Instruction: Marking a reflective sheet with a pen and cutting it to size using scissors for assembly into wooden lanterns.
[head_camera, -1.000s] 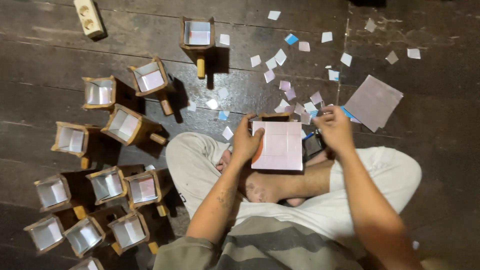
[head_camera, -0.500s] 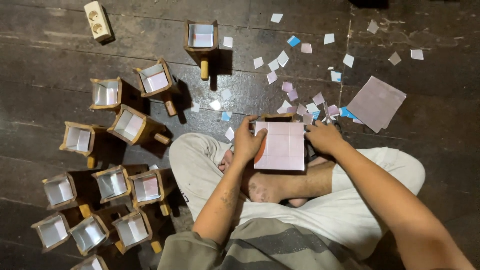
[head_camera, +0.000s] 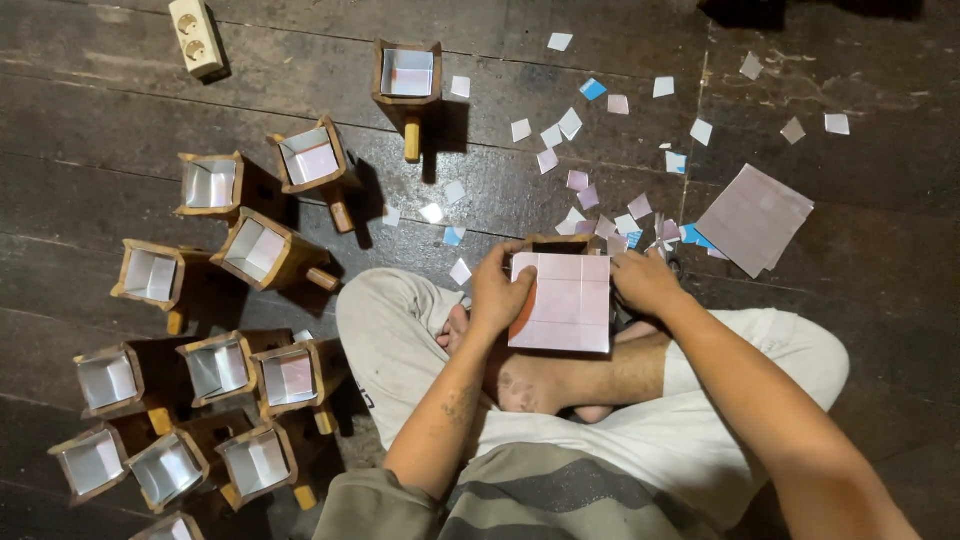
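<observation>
Dark wooden floorboards (head_camera: 130, 90) carry everything, and we sit cross-legged on them near the lower edge of the view. Our left hand (head_camera: 497, 292) grips the left edge of a creased pale pink paper square (head_camera: 562, 300), fingers curled over it, while our right hand (head_camera: 645, 282) presses its right edge; the hands stand apart with the sheet between them, held over a wooden box mould (head_camera: 560, 241) just above our crossed legs. We judge this sheet only partly worked: it lies flat and creased, not yet pushed into a box shape. Toward the left edge of the floor stand many wooden moulds already lined with paper (head_camera: 258, 248), which we take as finished pieces. Toward the upper right lie small paper scraps (head_camera: 570, 123) and one larger spare sheet (head_camera: 754, 218), so more material remains.
</observation>
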